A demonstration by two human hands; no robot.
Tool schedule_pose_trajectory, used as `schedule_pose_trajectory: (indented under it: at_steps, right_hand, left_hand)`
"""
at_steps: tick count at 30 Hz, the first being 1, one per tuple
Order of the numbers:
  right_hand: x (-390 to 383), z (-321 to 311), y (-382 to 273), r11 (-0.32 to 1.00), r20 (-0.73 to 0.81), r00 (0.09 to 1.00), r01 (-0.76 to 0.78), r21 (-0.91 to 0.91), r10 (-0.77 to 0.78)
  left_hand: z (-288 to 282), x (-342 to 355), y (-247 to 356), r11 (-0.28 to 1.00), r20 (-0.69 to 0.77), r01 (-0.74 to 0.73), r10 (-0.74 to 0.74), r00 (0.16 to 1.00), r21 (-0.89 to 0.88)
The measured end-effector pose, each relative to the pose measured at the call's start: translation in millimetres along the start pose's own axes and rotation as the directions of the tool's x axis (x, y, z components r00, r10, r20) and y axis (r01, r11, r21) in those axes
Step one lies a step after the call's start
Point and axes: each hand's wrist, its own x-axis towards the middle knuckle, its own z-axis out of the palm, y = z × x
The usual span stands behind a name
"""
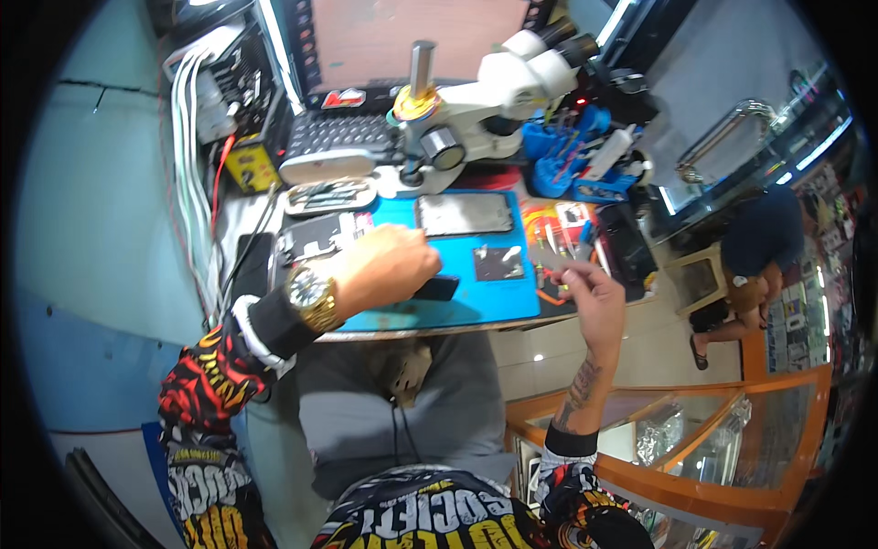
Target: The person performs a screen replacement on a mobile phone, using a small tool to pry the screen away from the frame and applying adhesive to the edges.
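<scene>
Two bare hands work at one desk (pixel 320 335), above one blue mat (pixel 498 302). The left hand (pixel 389 263) is over the mat, its fingers curled down and partly hidden; I cannot tell whether it grips the one dark slab (pixel 439 289) just beside it. The right hand (pixel 596 297), off the mat's right edge, has its thumb and bent fingers pinched together on one thin grey tool (pixel 549 257). Three flat pieces lie on the mat: the dark slab, plain and rectangular; one silvery panel (pixel 465 214), dark-edged with a mottled, shiny face, toward the far edge; and one small black sheet (pixel 498 263), roughly square, with pale specks. Beyond stand one white microscope (pixel 512 87) and one open tool case (pixel 329 195).
</scene>
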Motion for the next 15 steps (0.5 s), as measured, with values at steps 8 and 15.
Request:
schedule_pose_trajectory:
  at_steps: [8, 15]
  right_hand:
    - [-51.6, 68.8, 15.9, 0.913, 0.179, 0.982, 0.124, -0.388, -0.058]
    - [-38.3, 73.2, -1.4, 0.815, 0.257, 0.918, 0.389, -0.43, -0.302]
  left_hand:
    - [3.4, -4.2, -2.0, 1.0, -0.015, -0.021, 0.021, 1.0, 0.0]
    - [4.0, -7.1, -3.2, 0.999, -0.095, -0.051, 0.05, 0.994, -0.008]
